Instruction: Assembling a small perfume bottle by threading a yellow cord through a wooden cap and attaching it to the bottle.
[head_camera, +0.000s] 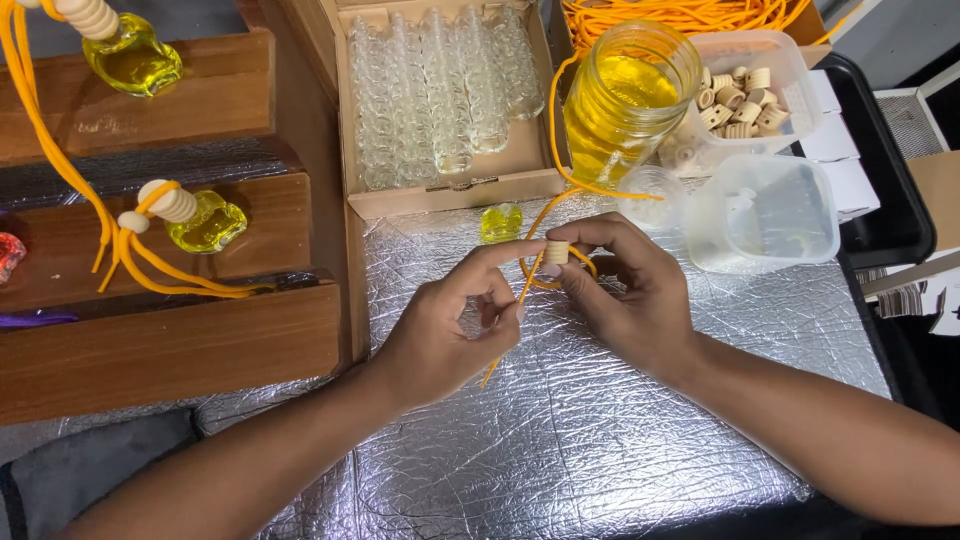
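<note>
My left hand (452, 325) and my right hand (625, 290) meet over the silver foil mat (600, 420). Between the fingertips of both is a small ribbed wooden cap (557, 252) with an orange cord (528, 285) threaded through it. The right hand pinches the cap; the left hand pinches the cord just below it. The cord loops under the cap and trails down toward me. A small glass bottle of yellow liquid (501, 222) stands on the foil just behind the hands.
Behind are a cardboard box of several empty glass bottles (440, 90), a jar of yellow liquid (625, 100), a tub of wooden caps (745, 95), an empty plastic tub (765, 212) and a small round clear lid (652, 192). Wooden steps (170, 340) on the left hold finished bottles (205, 222).
</note>
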